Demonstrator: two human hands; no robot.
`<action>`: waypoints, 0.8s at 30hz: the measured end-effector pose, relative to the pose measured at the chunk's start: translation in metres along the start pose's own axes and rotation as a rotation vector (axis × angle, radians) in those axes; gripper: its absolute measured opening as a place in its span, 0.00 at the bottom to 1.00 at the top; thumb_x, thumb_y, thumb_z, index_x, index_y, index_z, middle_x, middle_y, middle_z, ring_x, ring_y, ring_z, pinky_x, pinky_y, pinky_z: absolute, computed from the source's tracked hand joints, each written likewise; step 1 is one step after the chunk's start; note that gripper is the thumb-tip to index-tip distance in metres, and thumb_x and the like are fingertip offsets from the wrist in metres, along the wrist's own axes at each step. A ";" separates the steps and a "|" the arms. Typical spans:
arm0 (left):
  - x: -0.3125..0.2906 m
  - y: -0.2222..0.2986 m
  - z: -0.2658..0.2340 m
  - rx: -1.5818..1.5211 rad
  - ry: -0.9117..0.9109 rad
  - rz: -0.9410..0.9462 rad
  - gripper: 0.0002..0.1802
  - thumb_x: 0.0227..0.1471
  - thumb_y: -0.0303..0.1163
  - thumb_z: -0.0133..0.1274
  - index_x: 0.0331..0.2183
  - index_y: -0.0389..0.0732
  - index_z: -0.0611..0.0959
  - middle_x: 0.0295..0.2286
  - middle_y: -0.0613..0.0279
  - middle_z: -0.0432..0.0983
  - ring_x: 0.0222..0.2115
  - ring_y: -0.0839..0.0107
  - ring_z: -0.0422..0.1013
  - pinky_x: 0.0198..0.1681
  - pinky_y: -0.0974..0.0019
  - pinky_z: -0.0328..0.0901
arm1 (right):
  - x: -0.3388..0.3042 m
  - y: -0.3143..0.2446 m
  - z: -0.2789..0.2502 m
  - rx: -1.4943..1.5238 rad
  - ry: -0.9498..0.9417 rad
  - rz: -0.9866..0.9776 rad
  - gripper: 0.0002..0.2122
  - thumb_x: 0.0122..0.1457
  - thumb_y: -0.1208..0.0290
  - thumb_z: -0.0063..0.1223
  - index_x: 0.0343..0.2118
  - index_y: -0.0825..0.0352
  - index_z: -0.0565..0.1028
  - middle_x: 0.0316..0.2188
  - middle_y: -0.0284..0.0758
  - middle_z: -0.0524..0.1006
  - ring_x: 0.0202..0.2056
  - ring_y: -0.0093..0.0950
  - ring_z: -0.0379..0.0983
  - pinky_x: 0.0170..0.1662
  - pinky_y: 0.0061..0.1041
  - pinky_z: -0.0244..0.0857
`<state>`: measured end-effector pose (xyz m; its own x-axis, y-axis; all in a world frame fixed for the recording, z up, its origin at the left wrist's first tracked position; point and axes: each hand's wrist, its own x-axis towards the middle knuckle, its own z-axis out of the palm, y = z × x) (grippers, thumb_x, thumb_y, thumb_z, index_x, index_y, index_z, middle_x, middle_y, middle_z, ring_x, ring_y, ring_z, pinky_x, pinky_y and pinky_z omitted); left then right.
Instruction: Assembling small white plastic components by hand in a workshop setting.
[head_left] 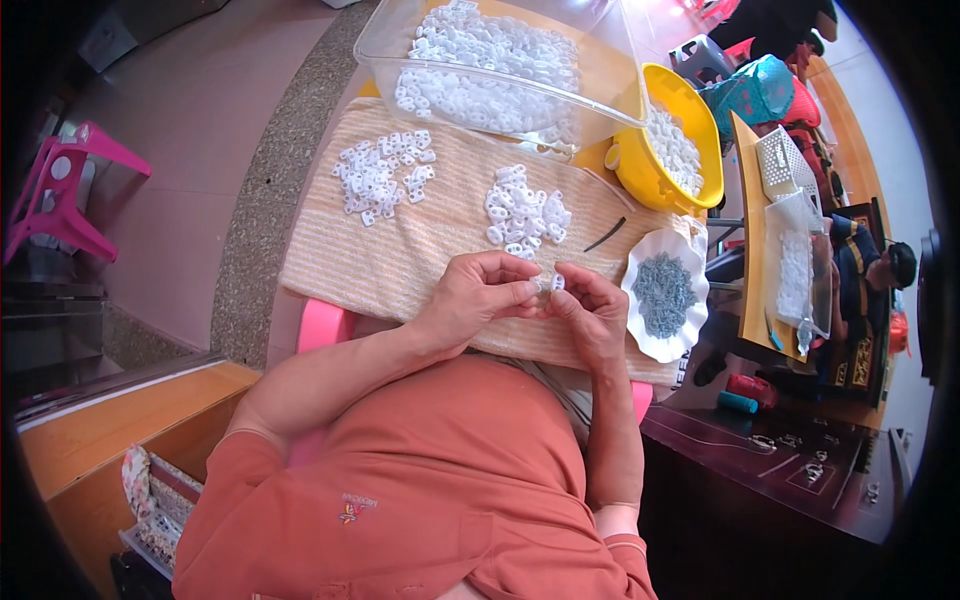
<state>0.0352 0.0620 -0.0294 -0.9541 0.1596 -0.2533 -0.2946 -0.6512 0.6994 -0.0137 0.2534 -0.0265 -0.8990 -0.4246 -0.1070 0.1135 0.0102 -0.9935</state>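
Observation:
Close together over the towel, my two hands both work at fingertip level. My right hand [595, 315] pinches a small white plastic piece [558, 282] with dark holes, between thumb and forefinger. Thumb and forefinger of my left hand [485, 300] are pressed together right beside it; what they pinch is too small to make out. Just beyond my hands lies a pile of similar white pieces [525, 212] on the striped towel [440, 245]. To the right, a white scalloped dish [690, 338] holds many small grey pieces [664, 292].
A second white pile [375, 178] lies at the towel's left. Behind stand a clear plastic bin [590, 105] and a yellow basin [712, 150], both containing white pieces. A dark thin strip [605, 234] lies near the basin. A pink stool [65, 190] stands far left; people are at the right.

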 end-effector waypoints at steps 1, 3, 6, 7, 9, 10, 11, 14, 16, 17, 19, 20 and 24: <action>0.000 0.000 0.000 0.003 0.002 -0.003 0.11 0.54 0.23 0.54 0.41 0.31 0.78 0.34 0.58 0.77 0.33 0.73 0.76 0.39 0.73 0.73 | 0.000 0.000 0.000 0.018 -0.002 0.002 0.15 0.56 0.81 0.55 0.47 0.76 0.72 0.29 0.37 0.78 0.29 0.25 0.77 0.35 0.23 0.74; 0.000 0.000 0.000 0.007 0.004 -0.006 0.11 0.54 0.23 0.54 0.41 0.31 0.78 0.34 0.58 0.77 0.32 0.73 0.76 0.39 0.73 0.73 | 0.000 0.001 0.000 0.036 -0.004 0.003 0.15 0.56 0.82 0.55 0.47 0.76 0.71 0.30 0.37 0.78 0.30 0.25 0.77 0.36 0.24 0.75; 0.000 -0.001 0.000 0.008 0.003 -0.006 0.11 0.54 0.23 0.54 0.41 0.31 0.78 0.33 0.58 0.77 0.32 0.74 0.76 0.38 0.74 0.73 | 0.001 0.002 -0.001 0.032 -0.017 -0.003 0.15 0.56 0.82 0.55 0.47 0.76 0.71 0.31 0.37 0.78 0.30 0.26 0.77 0.36 0.24 0.75; 0.000 -0.001 -0.001 0.013 0.002 -0.006 0.11 0.54 0.23 0.54 0.41 0.31 0.78 0.33 0.59 0.77 0.32 0.74 0.76 0.38 0.74 0.73 | 0.001 0.002 -0.001 0.029 -0.023 -0.007 0.15 0.56 0.82 0.55 0.47 0.76 0.71 0.31 0.37 0.78 0.30 0.25 0.77 0.36 0.24 0.75; 0.000 -0.001 0.000 0.019 0.001 -0.006 0.12 0.54 0.23 0.55 0.41 0.31 0.78 0.33 0.59 0.78 0.32 0.74 0.76 0.38 0.74 0.73 | 0.001 0.003 -0.002 0.026 -0.030 -0.011 0.15 0.56 0.82 0.55 0.47 0.76 0.71 0.31 0.37 0.78 0.30 0.25 0.77 0.36 0.24 0.75; 0.000 0.000 0.000 0.016 -0.003 -0.004 0.12 0.54 0.23 0.55 0.41 0.31 0.78 0.33 0.59 0.78 0.32 0.74 0.76 0.38 0.74 0.73 | 0.001 0.003 -0.002 0.018 -0.024 -0.010 0.15 0.56 0.82 0.55 0.47 0.76 0.72 0.31 0.36 0.78 0.30 0.25 0.77 0.36 0.23 0.74; 0.000 0.000 0.001 0.013 -0.006 -0.002 0.12 0.54 0.23 0.55 0.41 0.31 0.78 0.33 0.59 0.78 0.32 0.75 0.76 0.38 0.74 0.73 | 0.001 0.004 -0.002 0.011 -0.018 -0.009 0.15 0.56 0.82 0.56 0.47 0.76 0.72 0.31 0.36 0.78 0.30 0.24 0.77 0.36 0.23 0.74; 0.001 -0.002 -0.001 0.027 -0.008 -0.005 0.12 0.54 0.23 0.55 0.41 0.31 0.78 0.33 0.59 0.78 0.32 0.75 0.76 0.38 0.74 0.73 | 0.000 0.002 -0.002 -0.006 -0.009 -0.009 0.15 0.56 0.81 0.56 0.47 0.76 0.72 0.31 0.36 0.78 0.30 0.23 0.76 0.36 0.22 0.73; 0.000 -0.001 0.000 0.027 -0.007 -0.007 0.12 0.54 0.23 0.55 0.41 0.31 0.78 0.33 0.58 0.78 0.32 0.75 0.76 0.38 0.74 0.73 | 0.000 0.001 -0.003 -0.013 -0.018 -0.009 0.15 0.56 0.81 0.56 0.47 0.76 0.72 0.32 0.36 0.78 0.31 0.23 0.76 0.36 0.21 0.73; 0.000 -0.001 0.000 0.027 -0.006 -0.009 0.12 0.54 0.23 0.55 0.41 0.31 0.78 0.33 0.58 0.78 0.32 0.75 0.76 0.38 0.74 0.73 | 0.000 0.001 -0.003 -0.019 -0.027 -0.010 0.15 0.56 0.81 0.56 0.47 0.76 0.72 0.32 0.36 0.78 0.31 0.23 0.76 0.36 0.21 0.73; 0.000 0.000 0.000 0.026 -0.007 -0.009 0.12 0.54 0.23 0.55 0.41 0.31 0.78 0.33 0.58 0.78 0.32 0.75 0.76 0.38 0.74 0.73 | -0.001 0.000 -0.002 0.004 -0.027 -0.005 0.15 0.56 0.81 0.57 0.47 0.76 0.72 0.32 0.36 0.78 0.31 0.23 0.76 0.36 0.21 0.73; 0.000 0.000 0.000 0.025 -0.007 -0.009 0.12 0.54 0.23 0.55 0.41 0.31 0.78 0.33 0.58 0.78 0.32 0.75 0.76 0.38 0.74 0.73 | -0.001 0.000 -0.001 0.026 -0.027 -0.001 0.15 0.56 0.80 0.57 0.47 0.76 0.72 0.32 0.36 0.78 0.31 0.23 0.76 0.36 0.21 0.73; 0.000 0.000 0.001 0.025 -0.001 -0.005 0.12 0.53 0.23 0.55 0.41 0.31 0.78 0.33 0.58 0.78 0.32 0.75 0.75 0.37 0.74 0.73 | -0.001 -0.001 -0.001 0.021 -0.024 -0.001 0.16 0.55 0.80 0.57 0.47 0.77 0.72 0.32 0.37 0.78 0.31 0.23 0.76 0.36 0.21 0.73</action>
<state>0.0355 0.0624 -0.0286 -0.9528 0.1629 -0.2562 -0.3002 -0.6321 0.7144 -0.0132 0.2544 -0.0256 -0.8888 -0.4462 -0.1048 0.1216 -0.0092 -0.9925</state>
